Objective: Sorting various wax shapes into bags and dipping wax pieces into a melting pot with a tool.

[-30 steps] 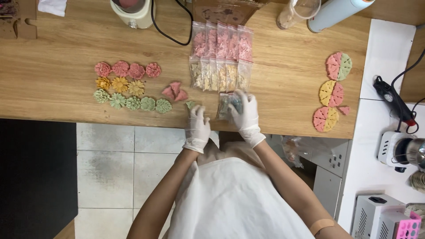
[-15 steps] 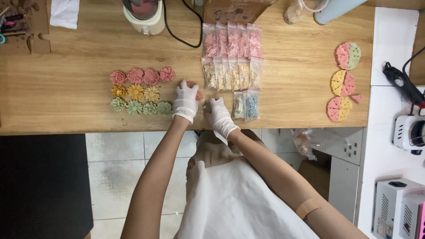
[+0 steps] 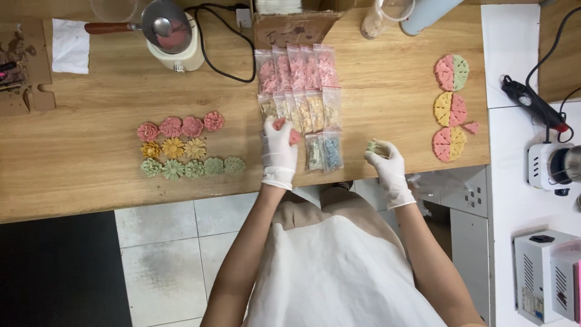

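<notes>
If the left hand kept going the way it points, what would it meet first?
The left hand, holding a pink piece, points up the table. It would likely meet the row of clear bags first; they lie just ahead, though height above them is unclear.

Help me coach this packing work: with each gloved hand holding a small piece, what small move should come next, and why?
Probably set the pale green piece in the right hand down on the table near the bags. The left hand already holds a pink piece over the bag rows, and filling a bag likely needs one free hand.
</notes>
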